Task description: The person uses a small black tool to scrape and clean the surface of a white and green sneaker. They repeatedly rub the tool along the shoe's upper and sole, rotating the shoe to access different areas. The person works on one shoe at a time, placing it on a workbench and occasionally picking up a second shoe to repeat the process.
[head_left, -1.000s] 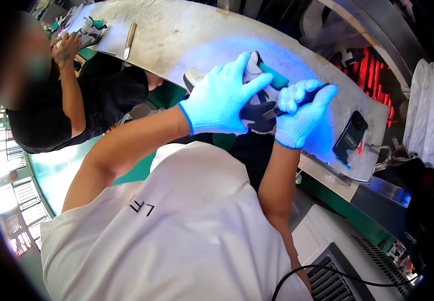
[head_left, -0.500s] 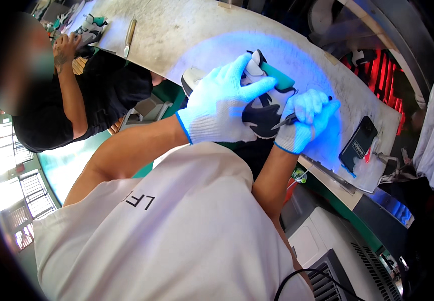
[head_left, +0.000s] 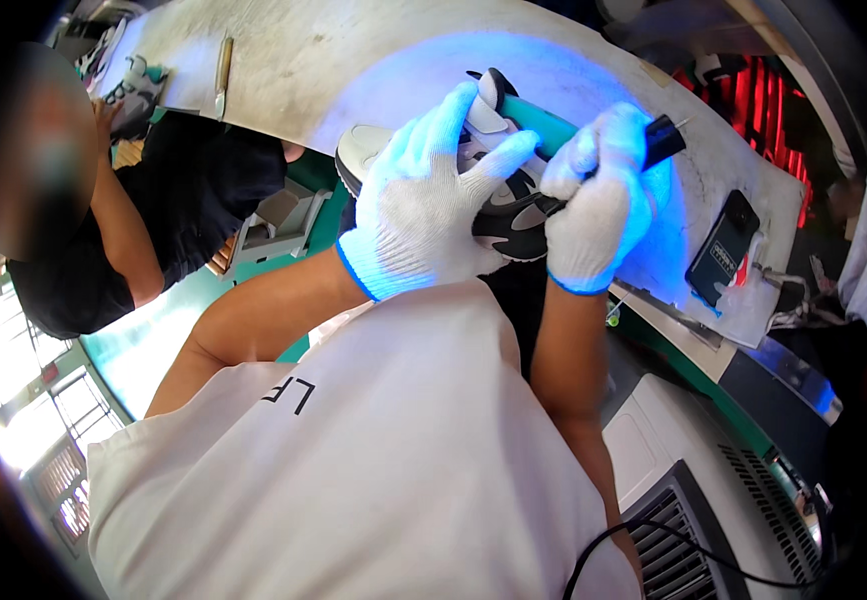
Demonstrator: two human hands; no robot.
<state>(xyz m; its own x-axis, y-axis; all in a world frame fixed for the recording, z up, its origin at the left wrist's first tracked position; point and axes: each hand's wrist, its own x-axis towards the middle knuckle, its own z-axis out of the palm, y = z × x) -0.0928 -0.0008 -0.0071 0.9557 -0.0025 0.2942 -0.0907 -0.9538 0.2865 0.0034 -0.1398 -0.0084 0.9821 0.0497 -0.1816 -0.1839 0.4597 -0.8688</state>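
Observation:
My left hand (head_left: 415,205), in a white knit glove with a blue cuff, is closed over a sneaker (head_left: 520,228) at the near edge of the bench. The sneaker is white, grey and black with a teal part. Its pale end shows left of the hand; much of its middle is hidden under the glove. My gloved right hand (head_left: 598,190) is wrapped round a black-handled tool (head_left: 664,142) at the sneaker's right side. A thin tip sticks out past the handle. The tool's other end, toward the sneaker, is mostly hidden by the fingers.
Blue light falls on the worktable (head_left: 373,60). A wooden-handled knife (head_left: 223,78) lies at its left, and a dark phone (head_left: 723,248) at its right end. On the left, a co-worker's hand touches another shoe (head_left: 139,98). A grey vented machine (head_left: 683,530) stands at lower right.
My right hand has risen and turned, so the tool's black handle now shows up and to the right. The grey pointed blade seen before below the fingers is now mostly hidden. My left hand stays on the sneaker.

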